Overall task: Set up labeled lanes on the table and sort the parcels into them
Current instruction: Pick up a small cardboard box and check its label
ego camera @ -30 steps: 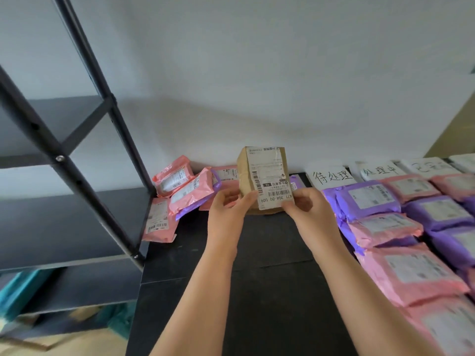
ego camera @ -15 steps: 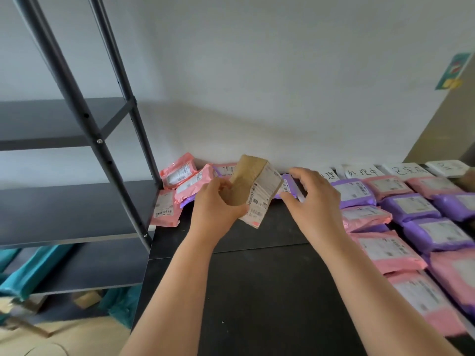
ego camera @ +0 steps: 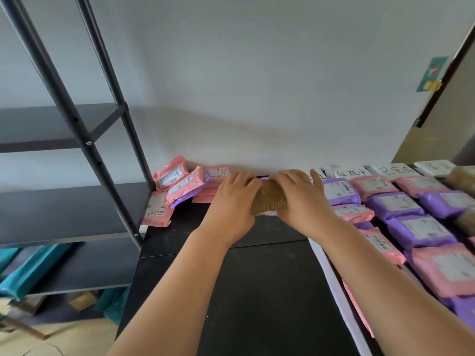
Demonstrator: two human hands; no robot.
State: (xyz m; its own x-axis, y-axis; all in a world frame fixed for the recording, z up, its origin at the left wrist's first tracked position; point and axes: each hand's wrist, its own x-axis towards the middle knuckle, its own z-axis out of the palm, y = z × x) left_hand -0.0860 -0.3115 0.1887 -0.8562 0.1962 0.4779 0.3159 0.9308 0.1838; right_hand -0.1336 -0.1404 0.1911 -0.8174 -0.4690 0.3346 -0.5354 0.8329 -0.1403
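Brown paper parcel (ego camera: 270, 199) sits low on the black bench (ego camera: 257, 291); the left hand (ego camera: 231, 201) and right hand (ego camera: 302, 201) grip its two ends. Right of the right hand, one white card (ego camera: 350, 172) reads 处理中 and the next card (ego camera: 395, 170) reads 已完成, above rows of pink and purple parcels (ego camera: 397, 205).

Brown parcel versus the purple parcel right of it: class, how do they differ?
The brown parcel is wrinkled wrap, held by the left hand and right hand; the purple parcel is glossy plastic, lying unheld. The purple parcel shows its label; the brown parcel's top shows none.
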